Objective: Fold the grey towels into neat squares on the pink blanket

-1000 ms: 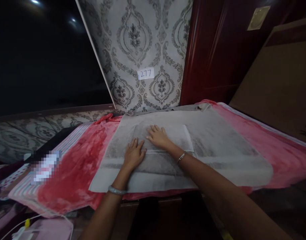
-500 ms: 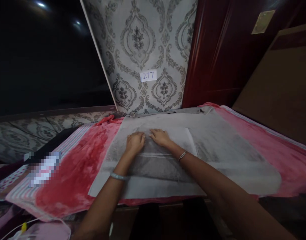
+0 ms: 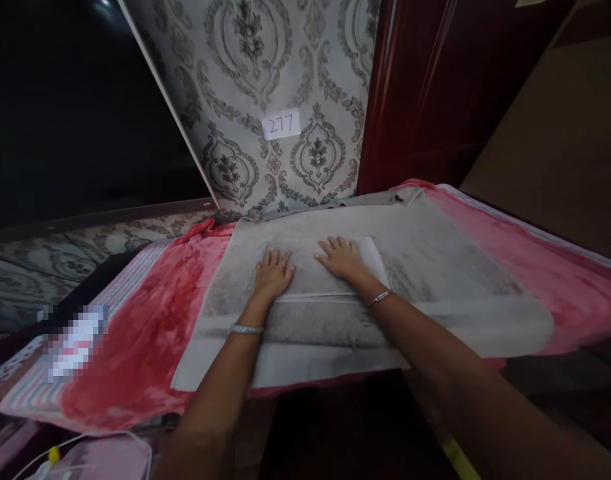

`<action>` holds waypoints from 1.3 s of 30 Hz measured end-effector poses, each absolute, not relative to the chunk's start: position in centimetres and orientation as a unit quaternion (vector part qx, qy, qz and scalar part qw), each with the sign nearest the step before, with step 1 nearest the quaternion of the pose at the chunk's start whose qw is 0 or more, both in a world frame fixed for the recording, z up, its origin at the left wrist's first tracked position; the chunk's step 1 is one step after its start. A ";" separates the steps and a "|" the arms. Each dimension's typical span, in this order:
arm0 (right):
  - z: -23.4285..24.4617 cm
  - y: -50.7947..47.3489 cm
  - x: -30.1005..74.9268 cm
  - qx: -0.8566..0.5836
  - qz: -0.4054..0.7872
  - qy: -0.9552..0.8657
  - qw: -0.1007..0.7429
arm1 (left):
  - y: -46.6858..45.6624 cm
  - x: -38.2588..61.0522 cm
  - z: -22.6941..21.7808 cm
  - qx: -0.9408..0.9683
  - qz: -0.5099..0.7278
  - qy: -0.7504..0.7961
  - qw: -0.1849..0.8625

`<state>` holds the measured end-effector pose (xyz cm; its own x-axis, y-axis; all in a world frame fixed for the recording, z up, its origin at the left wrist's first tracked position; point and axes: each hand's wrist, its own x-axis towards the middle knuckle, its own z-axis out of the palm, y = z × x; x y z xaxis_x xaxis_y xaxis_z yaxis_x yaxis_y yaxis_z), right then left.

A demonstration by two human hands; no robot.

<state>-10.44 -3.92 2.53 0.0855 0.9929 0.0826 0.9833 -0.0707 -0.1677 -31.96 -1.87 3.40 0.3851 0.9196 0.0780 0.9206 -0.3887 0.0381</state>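
Observation:
A grey-white cloth (image 3: 435,280) lies spread over a red fleece blanket (image 3: 150,333) on a table. On its middle sits a smaller folded piece of the same pale cloth (image 3: 310,267). My left hand (image 3: 272,273) lies flat on the left part of that folded piece, fingers stretched out. My right hand (image 3: 342,259) lies flat on its right part, fingers spread, a hand's width from the left one. Both wrists wear thin bangles. Neither hand holds anything.
Patterned wallpaper with a paper tag reading 277 (image 3: 281,125) rises behind the table. A dark red wooden door (image 3: 425,100) stands at the back right, a brown board (image 3: 560,133) to the right. A pink object with a white cable (image 3: 100,457) sits at the lower left.
My hands were close together on the folded piece; now they have slid apart, the right one to the right. The left hand went from curled to flat. The camera tilted down slightly.

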 end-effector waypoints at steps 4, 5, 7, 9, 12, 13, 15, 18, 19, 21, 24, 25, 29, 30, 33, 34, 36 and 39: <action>2.2 -6.6 -7.7 -0.776 0.031 -0.624 0.082 | -1.8 -31.8 3.3 -0.831 -0.049 -0.554 0.010; 2.2 -7.3 -7.2 -0.783 0.038 -0.616 0.079 | -1.8 -31.8 3.3 -0.831 -0.051 -0.554 0.010; 2.1 -8.4 -6.5 -0.789 0.052 -0.608 0.073 | -2.0 -31.8 3.4 -0.832 -0.056 -0.552 0.010; 2.2 -9.4 -6.0 -0.788 0.060 -0.609 0.066 | -2.2 -31.8 3.4 -0.834 -0.062 -0.548 0.009; 2.6 -10.4 -5.4 -0.787 0.068 -0.612 0.043 | -2.4 -31.8 3.4 -0.835 -0.068 -0.547 0.010; 2.9 -10.7 -5.3 -0.787 0.069 -0.612 0.033 | -2.4 -31.8 3.5 -0.834 -0.068 -0.547 0.011; 3.5 -11.4 -5.6 -0.785 0.057 -0.617 0.023 | -2.3 -31.8 3.6 -0.833 -0.067 -0.549 0.017; 4.1 -12.5 -7.1 -0.755 0.020 -0.653 0.047 | -2.4 -31.6 3.9 -0.833 -0.062 -0.549 0.026; 4.1 -12.9 -7.8 -0.739 0.014 -0.671 0.057 | -2.5 -31.5 4.1 -0.834 -0.060 -0.547 0.028; 3.5 -13.7 -9.2 -0.707 0.021 -0.705 0.061 | -3.0 -31.3 4.1 -0.846 -0.060 -0.530 0.024; 2.2 -14.7 -10.7 -0.681 0.033 -0.729 0.053 | -4.1 -31.2 3.5 -0.880 -0.056 -0.472 0.004; 1.8 -14.9 -10.9 -0.679 0.032 -0.731 0.053 | -4.4 -31.2 3.2 -0.888 -0.054 -0.457 -0.002; 1.1 -15.3 -10.6 -0.676 0.035 -0.734 0.060 | -5.1 -31.4 2.3 -0.892 -0.046 -0.450 -0.004; 1.1 -15.4 -10.4 -0.673 0.037 -0.736 0.059 | -5.1 -31.4 2.3 -0.892 -0.042 -0.450 -0.006; 1.0 -16.1 -9.4 -0.666 0.042 -0.743 0.060 | -5.1 -31.9 2.6 -0.892 -0.024 -0.452 -0.013; 1.0 -16.4 -9.1 -0.664 0.041 -0.744 0.062 | -5.2 -32.2 2.7 -0.891 -0.018 -0.453 -0.016; 0.7 -17.2 -8.6 -0.662 0.036 -0.746 0.070 | -5.4 -33.1 2.8 -0.892 -0.010 -0.452 -0.017; 0.1 -18.4 -8.0 -0.662 0.026 -0.744 0.084 | -6.1 -35.1 2.7 -0.895 -0.005 -0.446 -0.016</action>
<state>-7.96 -18.37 0.09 -0.1096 0.9898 0.0906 0.9810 0.1224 -0.1507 -35.09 -6.10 2.69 0.6024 0.7982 -0.0063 0.7979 -0.6019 0.0330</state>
